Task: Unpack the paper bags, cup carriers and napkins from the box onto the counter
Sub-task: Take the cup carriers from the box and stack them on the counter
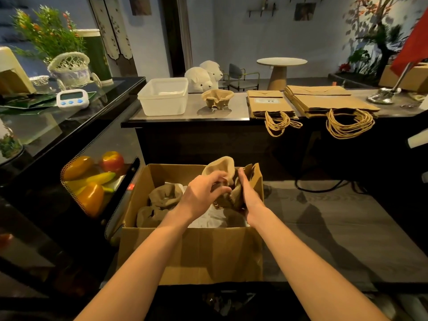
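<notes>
An open cardboard box [192, 253] stands on the floor below me. Both hands hold a brown pulp cup carrier [222, 169] tilted above the box's right side: my left hand [203, 191] grips its near edge, my right hand [246, 193] grips its right side. More cup carriers [163, 195] lie in the box's left half on white napkins [214, 218]. On the counter [192, 112] sit one cup carrier [217, 98] and two flat stacks of paper bags [271, 104] [328, 100], their twine handles hanging over the edge.
A clear plastic tub [164, 96] sits left of the counter's cup carrier. A glass display case [46, 126] with fake fruit [92, 179] stands close to the box's left. A metal stand [384, 95] is at the counter's right end. Cables [324, 185] lie on the floor.
</notes>
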